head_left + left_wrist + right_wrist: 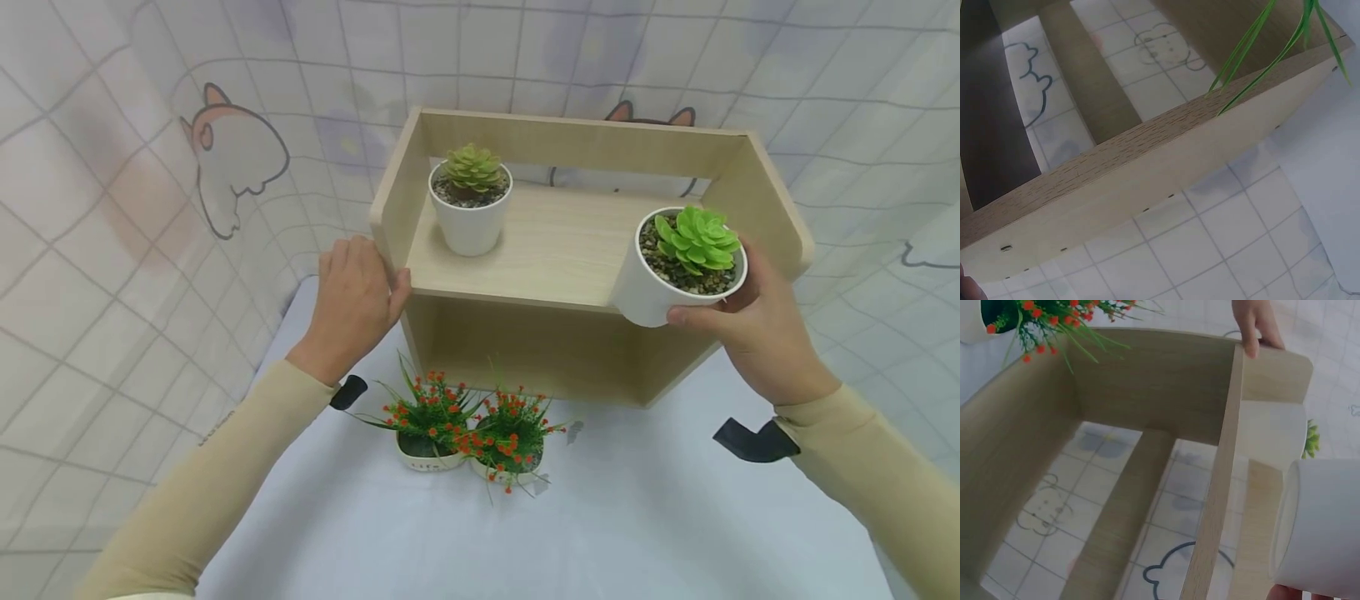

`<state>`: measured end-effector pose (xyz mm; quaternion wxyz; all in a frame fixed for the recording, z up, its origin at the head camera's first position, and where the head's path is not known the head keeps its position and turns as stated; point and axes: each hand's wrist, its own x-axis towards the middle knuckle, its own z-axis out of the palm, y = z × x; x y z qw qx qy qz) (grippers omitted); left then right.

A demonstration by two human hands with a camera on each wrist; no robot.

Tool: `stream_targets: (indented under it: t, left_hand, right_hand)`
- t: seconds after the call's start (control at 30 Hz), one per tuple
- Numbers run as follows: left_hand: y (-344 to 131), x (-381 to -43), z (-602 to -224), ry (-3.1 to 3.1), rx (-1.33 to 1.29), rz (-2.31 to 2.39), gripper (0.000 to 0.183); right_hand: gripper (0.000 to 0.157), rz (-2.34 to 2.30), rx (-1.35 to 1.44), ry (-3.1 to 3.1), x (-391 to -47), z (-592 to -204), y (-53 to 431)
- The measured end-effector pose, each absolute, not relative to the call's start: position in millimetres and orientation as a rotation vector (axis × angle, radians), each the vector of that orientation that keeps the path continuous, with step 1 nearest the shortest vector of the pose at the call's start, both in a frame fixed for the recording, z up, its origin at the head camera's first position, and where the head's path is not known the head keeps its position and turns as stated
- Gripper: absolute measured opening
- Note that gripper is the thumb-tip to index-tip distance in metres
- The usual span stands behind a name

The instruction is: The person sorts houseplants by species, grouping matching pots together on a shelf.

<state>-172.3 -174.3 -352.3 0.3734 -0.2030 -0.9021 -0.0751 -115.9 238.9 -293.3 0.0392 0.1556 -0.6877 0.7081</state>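
Note:
My right hand (772, 333) grips a white pot with a bright green succulent (697, 239), thumb on its front and fingers behind. The pot leans at the front edge of the upper board, toward the right; whether it touches the board I cannot tell. My left hand (352, 292) holds the left side panel of a light wooden shelf (555, 242), thumb at its front edge; the right wrist view also shows this left hand (1257, 325). A second white pot (471, 221) with a duller green succulent stands upright on the upper board's left.
Two low white pots with red-flowered plants (431, 425) (510, 442) stand before the shelf on a white tabletop (637, 517). Their thin leaves (1247, 56) reach past the lower compartment's edge. A grid-patterned curtain (262, 117) surrounds the table's back and sides.

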Motion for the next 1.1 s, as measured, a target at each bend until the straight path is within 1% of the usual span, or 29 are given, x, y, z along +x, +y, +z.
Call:
stream_targets:
  t: [0.4, 0.63, 1.1]
  left_hand:
    - [-174, -173, -354, -2.311, -0.512, -0.185, 0.03]
    - [-175, -172, -353, -2.328, -0.518, -0.152, 0.032]
    - [-175, -172, -352, -2.33, -0.517, -0.137, 0.032]
  right_hand:
    - [0.084, 2.176, 0.353, -2.036, -147, -292, 228]
    - [0.081, 2.153, 0.278, -2.025, -167, -295, 225]
    - [0.078, 1.893, 0.063, -2.249, -185, -301, 228]
